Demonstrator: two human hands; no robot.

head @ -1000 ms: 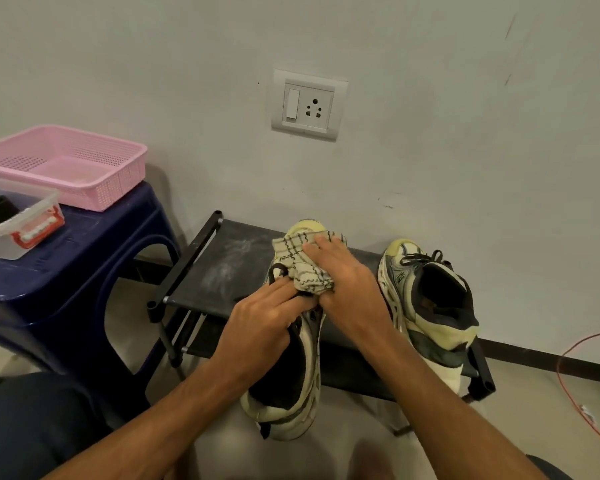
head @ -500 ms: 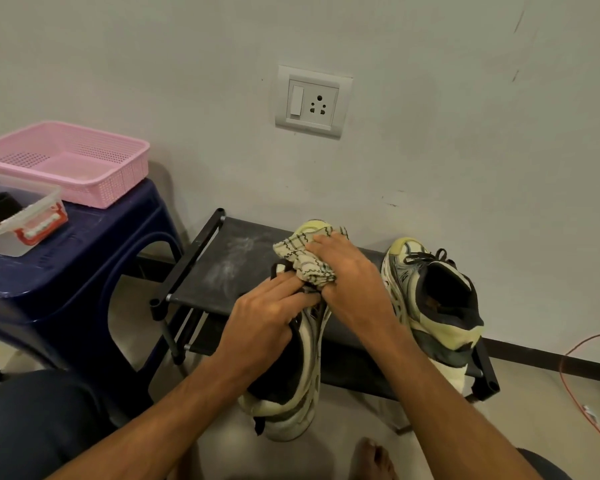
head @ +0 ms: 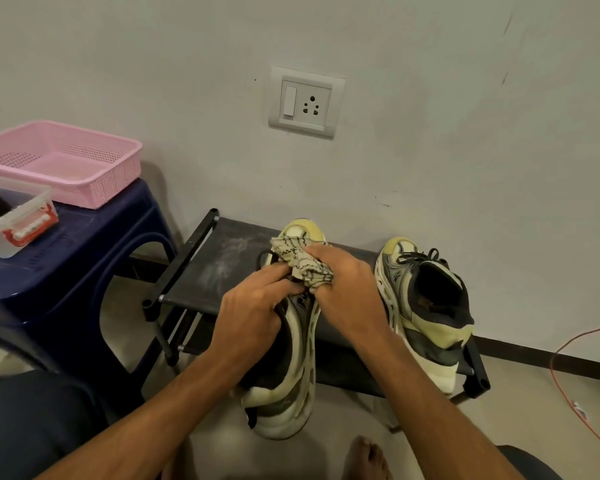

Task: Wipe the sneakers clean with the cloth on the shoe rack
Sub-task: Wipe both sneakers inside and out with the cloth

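Step in hand: wiping the first sneaker [head: 291, 386], forefoot and lace area. Left hand [head: 253, 317] grips it at the mid-upper, fingers curled over the collar edge, holding it steady. Toe points at the wall over the rack top and the heel hangs off the front edge toward the person. Can't tell whether the toe actually rests on the rack.

The cloth [head: 302, 261] is checked and bunched, sitting on the laces just behind the toe cap. Right hand [head: 347, 292] is closed round it, pressing it onto the shoe.

My read is early to mid task. Next move probably calls for running the cloth back along the side and sole edge while the left hand rotates the shoe, so the left grip has to shift without dropping it.

Second sneaker [head: 426, 306] stands on the right end of the rack, just beside the right wrist, with no hand on it, so likely still to do.

Surroundings:
- A pink basket [head: 66, 161] and a clear container [head: 14, 216] with a red clip sit on a blue stool [head: 84, 244].
- The shoe rack [head: 205, 271] is dark fabric on a black frame, with pale dusty smears on the bare left part.
- A wall socket [head: 305, 102] is above it on a scuffed grey wall.
- A bare foot [head: 368, 459] is on the floor below.
- An orange cable [head: 575, 403] trails along the floor at far right.
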